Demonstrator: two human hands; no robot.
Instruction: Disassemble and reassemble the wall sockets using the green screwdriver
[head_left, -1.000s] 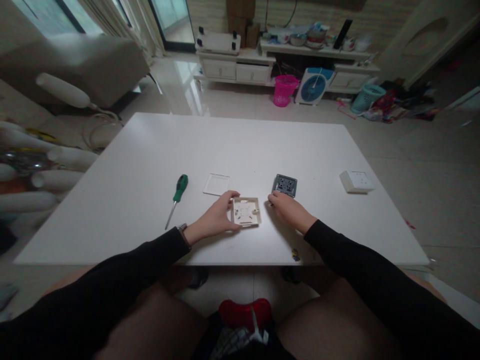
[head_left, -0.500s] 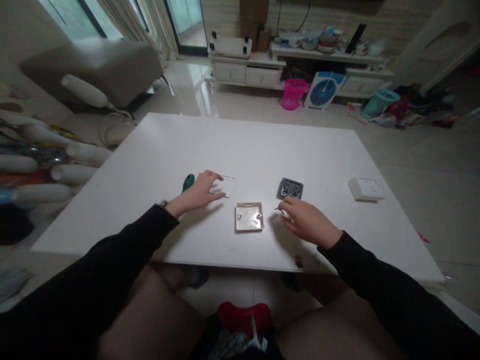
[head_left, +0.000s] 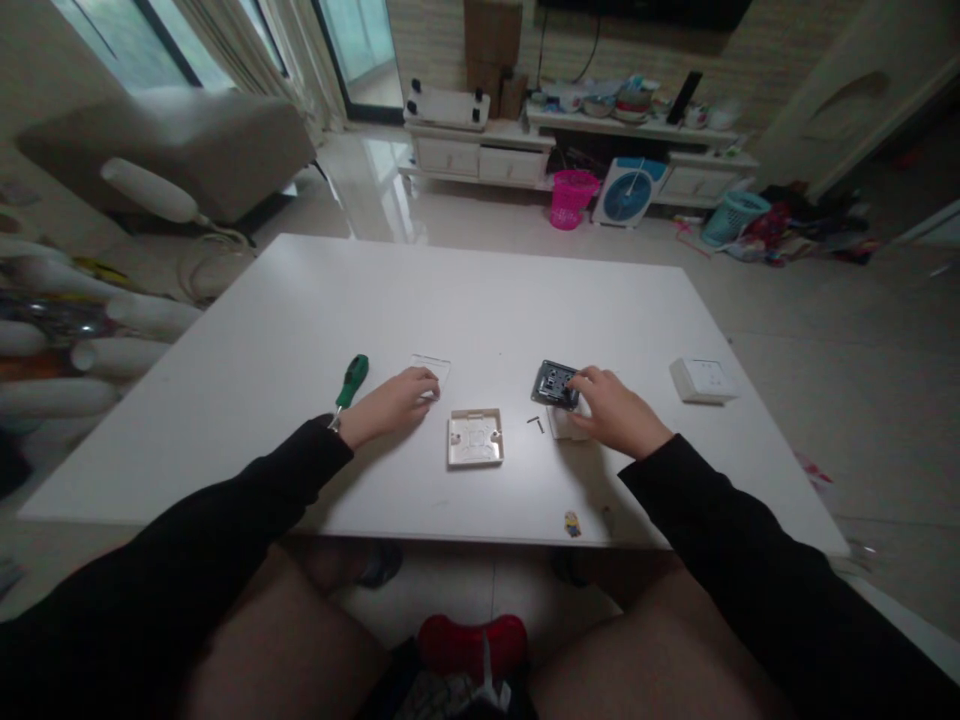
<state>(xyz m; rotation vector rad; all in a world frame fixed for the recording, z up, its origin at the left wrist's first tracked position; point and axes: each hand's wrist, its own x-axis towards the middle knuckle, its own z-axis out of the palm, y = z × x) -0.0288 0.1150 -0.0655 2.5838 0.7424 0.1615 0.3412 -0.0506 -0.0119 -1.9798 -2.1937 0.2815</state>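
My left hand (head_left: 397,403) rests low over the table, fingers drawn together on the near edge of a clear, thin plate (head_left: 433,366). Just behind that wrist lies a screwdriver with a green handle (head_left: 354,378). My right hand (head_left: 619,412) grips a wall socket with a dark faceplate (head_left: 553,384) and a white back, its face tilted up. Between the hands sits an open, square, cream-coloured mounting box (head_left: 475,438). Two small screws (head_left: 536,424) lie between this box and the socket.
A white boxy socket unit (head_left: 703,380) stands on the right of the white table (head_left: 420,290). A small cartoon-figure sticker (head_left: 572,524) is near the front edge. Beyond are a pink basket (head_left: 573,200) and a blue-and-white fan (head_left: 628,192) on the floor.
My right hand has let go of the screws, which now lie on the table, and has taken hold of the socket. My left fingers have closed together at the clear plate. The view has shifted slightly.
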